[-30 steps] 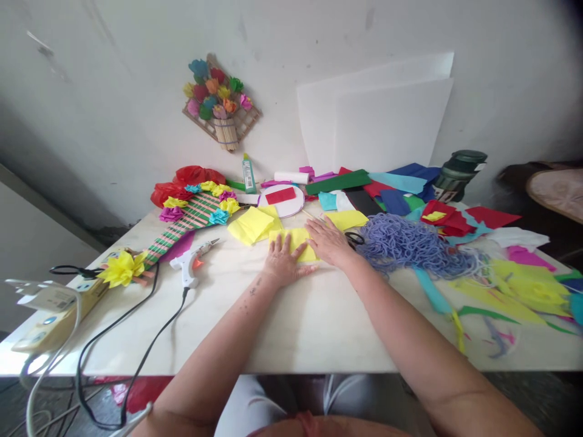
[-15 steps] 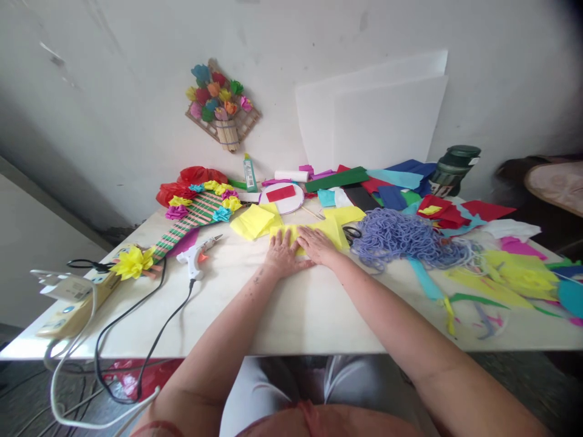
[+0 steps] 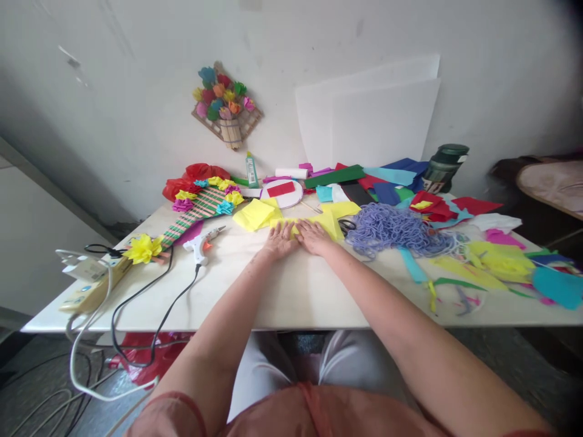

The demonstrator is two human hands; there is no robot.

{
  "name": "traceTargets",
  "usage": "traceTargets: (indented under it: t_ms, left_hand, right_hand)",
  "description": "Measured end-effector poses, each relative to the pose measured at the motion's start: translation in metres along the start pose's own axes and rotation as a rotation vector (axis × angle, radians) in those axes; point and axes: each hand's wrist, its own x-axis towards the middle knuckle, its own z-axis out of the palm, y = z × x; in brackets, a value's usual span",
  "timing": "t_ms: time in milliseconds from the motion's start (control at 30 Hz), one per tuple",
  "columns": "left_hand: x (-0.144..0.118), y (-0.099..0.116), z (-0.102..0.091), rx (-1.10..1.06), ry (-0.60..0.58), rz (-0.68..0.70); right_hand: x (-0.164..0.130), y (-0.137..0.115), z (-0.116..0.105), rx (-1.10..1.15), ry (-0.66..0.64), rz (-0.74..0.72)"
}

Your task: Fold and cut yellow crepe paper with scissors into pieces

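My left hand (image 3: 279, 241) lies flat with its fingers spread on the near edge of a yellow crepe paper sheet (image 3: 328, 226). Close beside it, my right hand (image 3: 313, 238) also presses flat on the same sheet, fingers stretched out. Part of the sheet is hidden under both hands. Just beyond my left hand rests a folded stack of yellow paper (image 3: 255, 215). A pair of dark-handled scissors (image 3: 348, 226) pokes out between the sheet and a heap of lavender yarn (image 3: 395, 230).
At left are a white glue gun (image 3: 198, 244), its cord, a power strip (image 3: 98, 285) and a flower-trimmed craft piece (image 3: 200, 209). A white oval card (image 3: 291, 197) lies behind the yellow paper. Coloured scraps (image 3: 498, 264) and a dark green jar (image 3: 446, 167) are at right.
Both hands stay flat on the yellow sheet; the left thumb has drawn in from under the right hand, so the hands sit slightly more apart. The camera view has shifted a little.
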Motion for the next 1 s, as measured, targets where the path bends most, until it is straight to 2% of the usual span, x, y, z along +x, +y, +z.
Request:
traceTargets:
  t_ms: [100,200,267,367,433,500,800,1000]
  left_hand:
    - [-0.002,0.000,0.004,-0.062,0.083,-0.009]
    - [-0.008,-0.003,0.003,-0.182,0.329,-0.080]
    - [-0.014,-0.005,0.000,-0.244,0.504,-0.246]
    - [-0.021,-0.012,-0.005,-0.215,0.630,-0.551]
    - [-0.024,-0.016,-0.006,-0.204,0.622,-0.647]
    - [-0.024,-0.018,-0.007,-0.198,0.586,-0.685]
    - [-0.019,-0.015,-0.006,-0.086,0.511,-0.662]
    - [-0.014,-0.015,-0.006,-0.082,0.478,-0.696]
  right_hand:
    - [0.000,0.001,0.002,-0.005,0.030,-0.005]
    - [0.002,0.001,0.004,-0.002,0.040,-0.003]
    - [0.002,0.001,0.005,0.004,0.036,0.000]
    - [0.003,0.002,0.006,0.007,0.026,0.008]
    - [0.004,0.002,0.006,0.007,0.015,0.016]
    - [0.004,0.003,0.006,0.011,0.004,0.019]
    - [0.003,0.001,0.004,0.020,-0.001,0.019]
    - [0.003,0.001,0.004,0.030,0.003,0.026]
